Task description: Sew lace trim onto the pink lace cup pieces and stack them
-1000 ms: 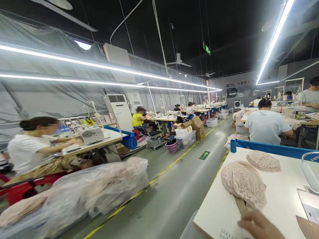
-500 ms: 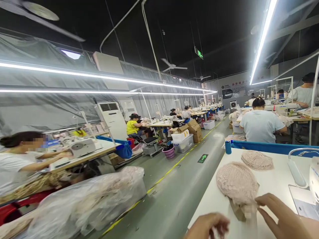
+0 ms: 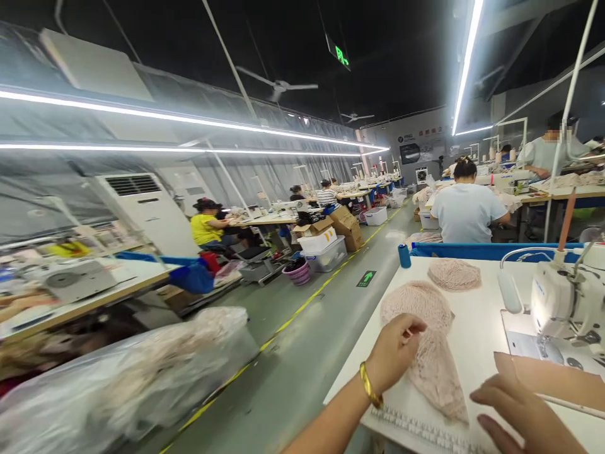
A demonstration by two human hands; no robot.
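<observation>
My left hand (image 3: 394, 352), with a gold bangle on the wrist, pinches the top edge of a pale pink lace piece (image 3: 437, 377) lying on the white worktable (image 3: 477, 328). My right hand (image 3: 517, 413) rests at the bottom right near the same lace piece, fingers bent, and I cannot see whether it holds it. Just behind lies a stack of pink lace cups (image 3: 416, 304). A second lace stack (image 3: 454, 273) sits farther back. A white sewing machine (image 3: 564, 297) stands at the right.
A blue thread spool (image 3: 404, 255) stands at the table's far left corner. A grey aisle with a yellow line (image 3: 302, 306) runs to the left. A plastic-covered bin of fabric (image 3: 142, 372) sits at lower left. Other workers sit at sewing tables, one in light blue (image 3: 466, 205) ahead.
The view swung right, bringing the sewing machine in. My left hand rose from the table edge and took hold of a lace piece pulled forward off the stack.
</observation>
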